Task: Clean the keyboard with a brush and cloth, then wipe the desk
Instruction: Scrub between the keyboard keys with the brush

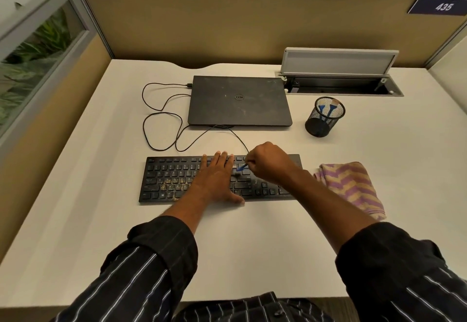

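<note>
A black keyboard (166, 182) lies across the middle of the white desk (75, 220), with yellowish crumbs on its left-centre keys. My left hand (217, 177) lies flat on the keys with straight fingers. My right hand (270, 162) grips a small blue-handled brush (240, 169) whose dark bristles touch the keys just right of my left hand. A purple and yellow striped cloth (353, 185) sits crumpled on the desk to the right of the keyboard.
A closed black laptop (240, 100) sits behind the keyboard, its black cable (161, 129) looping to the left. A black mesh pen cup (324, 117) holding blue tools stands at the right. An open cable hatch (338, 74) lies at the back right. Partition walls (227, 23) surround the desk.
</note>
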Action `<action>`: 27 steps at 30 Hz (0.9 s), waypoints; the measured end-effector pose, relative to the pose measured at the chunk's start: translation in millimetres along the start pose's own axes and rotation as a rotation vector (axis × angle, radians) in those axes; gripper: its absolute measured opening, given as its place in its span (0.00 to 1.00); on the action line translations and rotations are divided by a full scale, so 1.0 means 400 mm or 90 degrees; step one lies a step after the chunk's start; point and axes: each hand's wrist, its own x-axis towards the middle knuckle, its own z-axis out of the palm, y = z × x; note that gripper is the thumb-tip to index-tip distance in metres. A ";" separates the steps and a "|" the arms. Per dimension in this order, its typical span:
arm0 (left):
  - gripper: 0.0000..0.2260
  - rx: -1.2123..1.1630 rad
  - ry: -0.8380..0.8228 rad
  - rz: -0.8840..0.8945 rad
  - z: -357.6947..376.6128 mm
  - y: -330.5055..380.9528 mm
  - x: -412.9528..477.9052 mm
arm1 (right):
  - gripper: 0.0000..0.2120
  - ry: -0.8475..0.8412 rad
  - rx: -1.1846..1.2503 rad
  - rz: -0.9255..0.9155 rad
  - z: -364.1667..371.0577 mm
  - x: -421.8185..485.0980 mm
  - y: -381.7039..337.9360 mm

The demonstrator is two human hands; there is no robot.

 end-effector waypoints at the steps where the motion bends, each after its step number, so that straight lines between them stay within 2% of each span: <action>1: 0.60 -0.001 -0.001 0.000 0.000 0.000 0.000 | 0.09 -0.012 -0.010 -0.007 0.007 -0.001 -0.002; 7: 0.60 0.000 0.001 -0.001 -0.004 0.000 0.000 | 0.09 -0.003 -0.035 0.043 0.010 0.003 0.009; 11: 0.61 -0.004 0.005 0.001 0.002 -0.003 0.004 | 0.09 0.016 -0.032 -0.011 0.007 0.012 -0.013; 18: 0.61 -0.024 0.024 0.005 0.002 -0.004 -0.002 | 0.07 -0.045 -0.059 -0.059 0.025 0.021 -0.018; 24: 0.61 -0.030 0.025 0.005 0.006 -0.007 -0.001 | 0.08 0.026 -0.040 -0.082 0.012 0.029 -0.020; 27: 0.61 -0.040 0.031 0.007 0.008 -0.007 -0.002 | 0.08 -0.006 -0.046 -0.090 0.031 0.024 -0.028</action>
